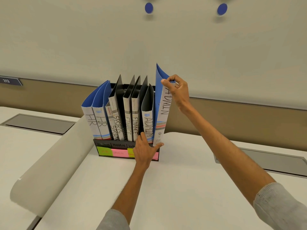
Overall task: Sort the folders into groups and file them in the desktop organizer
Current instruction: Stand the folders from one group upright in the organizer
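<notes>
blue admin folder [163, 110] poised at the right end of the desktop organizer [106, 144], not yet seated
i judge it light and thin, a card cover that will flex and splay if taken by one flap, so the stiff spine is where to hold, top and bottom; my right hand [177, 90] pinches the spine's top corner, fingers curled on it; my left hand [144, 151] is spread wide, fingers straight, thumb under the folder's lower corner at the organizer's front right corner, index fingertip up at the gap beside the black admin folder [147, 123]; the folder stands nearly upright, toward the far edge of the desk [182, 180]
</notes>
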The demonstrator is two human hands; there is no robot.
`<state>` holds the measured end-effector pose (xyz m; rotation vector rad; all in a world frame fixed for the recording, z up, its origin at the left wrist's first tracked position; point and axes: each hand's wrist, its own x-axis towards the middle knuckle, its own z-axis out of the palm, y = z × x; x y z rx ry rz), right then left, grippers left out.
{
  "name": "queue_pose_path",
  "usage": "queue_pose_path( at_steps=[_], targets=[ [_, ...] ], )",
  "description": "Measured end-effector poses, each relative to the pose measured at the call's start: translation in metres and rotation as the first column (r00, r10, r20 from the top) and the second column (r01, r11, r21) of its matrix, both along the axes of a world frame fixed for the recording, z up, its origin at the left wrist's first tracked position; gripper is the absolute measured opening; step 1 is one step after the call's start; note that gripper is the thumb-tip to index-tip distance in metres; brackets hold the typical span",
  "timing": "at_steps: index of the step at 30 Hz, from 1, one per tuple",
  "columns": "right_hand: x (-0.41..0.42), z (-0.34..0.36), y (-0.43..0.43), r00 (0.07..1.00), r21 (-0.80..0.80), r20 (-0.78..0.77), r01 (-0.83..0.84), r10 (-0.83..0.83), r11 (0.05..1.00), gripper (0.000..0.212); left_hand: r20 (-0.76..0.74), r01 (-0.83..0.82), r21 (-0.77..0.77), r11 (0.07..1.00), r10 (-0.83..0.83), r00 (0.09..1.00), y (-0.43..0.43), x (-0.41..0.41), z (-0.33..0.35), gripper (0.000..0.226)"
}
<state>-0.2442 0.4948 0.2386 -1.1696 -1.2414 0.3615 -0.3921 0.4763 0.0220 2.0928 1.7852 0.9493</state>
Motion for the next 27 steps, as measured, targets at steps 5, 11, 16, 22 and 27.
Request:
queue_pose_path(
  at_steps=[5, 11, 16, 22, 27],
  targets=[
    [0.002, -0.003, 0.001, 0.999, 0.001, 0.024, 0.043, -0.043, 0.999, 0.031, -0.105, -0.050, -0.052, 0.997, 0.044, 0.993, 0.000, 0.001, 0.014, 0.105],
    [-0.006, -0.003, -0.004, 0.996, 0.019, -0.002, 0.089, -0.089, 0.996, 0.035, -0.086, -0.035, -0.042, 0.998, 0.031, 0.996, -0.003, -0.005, 0.010, 0.094],
    [-0.005, 0.000, -0.006, 0.996, 0.028, 0.020, 0.087, -0.087, 0.996, 0.039, -0.040, -0.107, -0.081, 0.991, 0.104, 0.994, -0.014, 0.013, 0.014, 0.108],
    [-0.005, -0.002, -0.005, 0.997, 0.029, 0.009, 0.070, -0.070, 0.997, 0.040, -0.096, -0.107, -0.100, 0.989, 0.098, 0.991, -0.009, 0.010, 0.016, 0.108],
    [-0.005, -0.003, -0.006, 0.998, 0.034, 0.014, 0.053, -0.053, 0.998, 0.039, -0.072, -0.056, -0.093, 0.994, 0.049, 0.996, -0.003, 0.008, 0.012, 0.103]
  ],
)
